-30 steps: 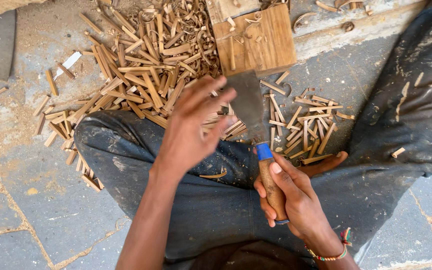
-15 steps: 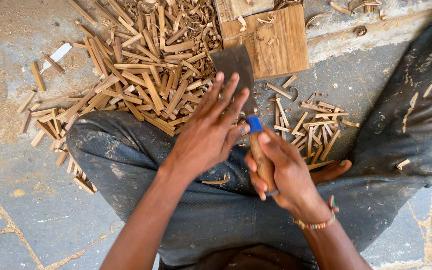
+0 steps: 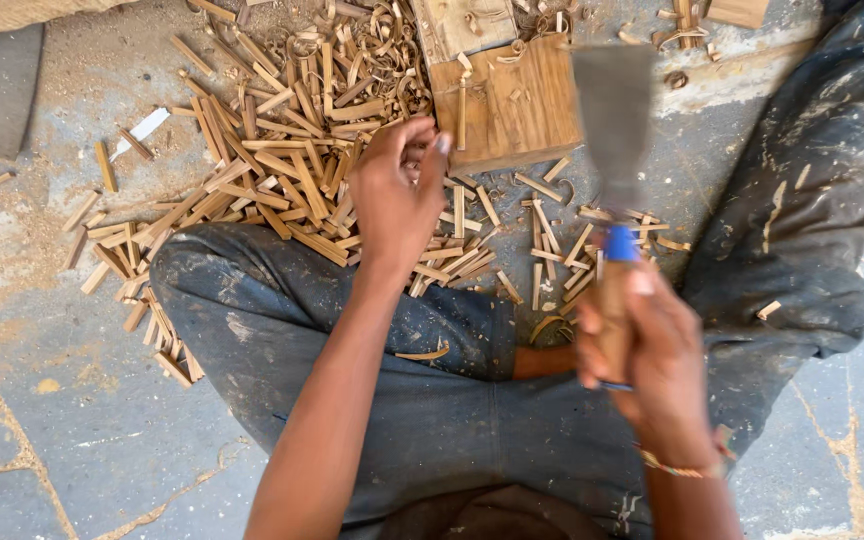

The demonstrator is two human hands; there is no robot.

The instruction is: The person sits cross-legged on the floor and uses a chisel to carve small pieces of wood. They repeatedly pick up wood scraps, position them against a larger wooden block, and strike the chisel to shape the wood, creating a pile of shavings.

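Grey stone floor (image 3: 72, 440), cracked, dusted with sawdust; I sit cross-legged on it. One wooden block (image 3: 512, 105) lies ahead of my knees. My left hand (image 3: 397, 195) reaches toward the block's near-left corner, fingers curled together, thumb and fingertips pinched; what they pinch, I cannot tell. My right hand (image 3: 652, 350) is wrapped tight round the wooden handle of one broad blade (image 3: 614, 120), raised upright just right of the block. Split wood sticks (image 3: 282, 170), too many to count, heap left of the block.
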